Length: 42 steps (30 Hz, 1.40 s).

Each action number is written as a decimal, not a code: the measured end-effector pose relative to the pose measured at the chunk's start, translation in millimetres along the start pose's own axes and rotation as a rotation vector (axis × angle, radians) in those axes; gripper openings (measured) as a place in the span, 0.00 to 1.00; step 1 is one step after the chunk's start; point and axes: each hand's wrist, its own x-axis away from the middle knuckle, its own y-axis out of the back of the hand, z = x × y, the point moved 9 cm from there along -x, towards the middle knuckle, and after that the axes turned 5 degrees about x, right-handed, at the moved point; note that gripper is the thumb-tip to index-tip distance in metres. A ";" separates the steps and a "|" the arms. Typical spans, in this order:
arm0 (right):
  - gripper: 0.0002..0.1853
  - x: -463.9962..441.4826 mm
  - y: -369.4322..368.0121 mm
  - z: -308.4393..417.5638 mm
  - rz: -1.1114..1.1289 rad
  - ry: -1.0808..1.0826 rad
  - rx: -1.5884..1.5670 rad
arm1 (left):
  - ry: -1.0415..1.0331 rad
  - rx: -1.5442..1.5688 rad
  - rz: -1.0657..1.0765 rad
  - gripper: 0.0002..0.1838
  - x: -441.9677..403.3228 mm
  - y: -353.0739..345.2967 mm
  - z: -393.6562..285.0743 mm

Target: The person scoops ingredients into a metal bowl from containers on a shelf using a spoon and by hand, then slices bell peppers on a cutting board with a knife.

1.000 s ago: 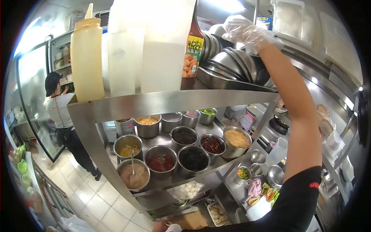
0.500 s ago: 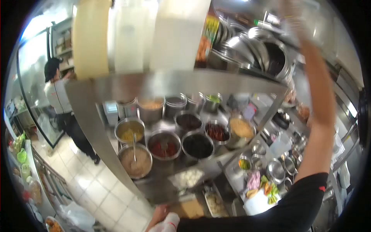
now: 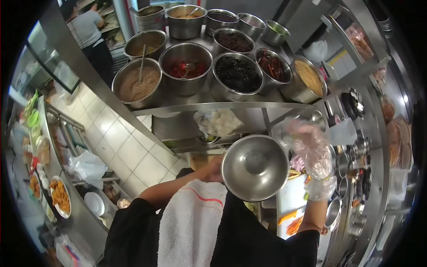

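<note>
A shiny steel mixing bowl [image 3: 255, 168] is held in front of my body, its hollow facing up at me. My left hand [image 3: 216, 169] grips it at the left rim, the fingers partly hidden behind the bowl. To the right of the bowl is my right hand [image 3: 312, 149], in a clear plastic glove. Motion smears its fingers, so their pose does not show. Below that hand, a white cutting board [image 3: 284, 209] carries orange strips and other cut food. A white towel [image 3: 191, 222] with a red stripe hangs down my front.
On the steel shelf [image 3: 200, 106] ahead stand several steel pots of food, including black fungus [image 3: 238, 73] and red chillies [image 3: 187, 70]. A bag of white pieces [image 3: 218, 121] lies beneath. Small pans [image 3: 333, 211] line the right. A person [image 3: 89, 35] stands far left.
My right arm has come down from the stacked steelware at upper right. A steel bowl is now in my left hand. My view has tilted downward, and the far person appears higher in view.
</note>
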 end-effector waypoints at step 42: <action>0.17 -120.4 -129.7 111.9 0.403 1.243 1.953 | -0.657 0.140 0.089 0.34 107.1 -43.7 -102.8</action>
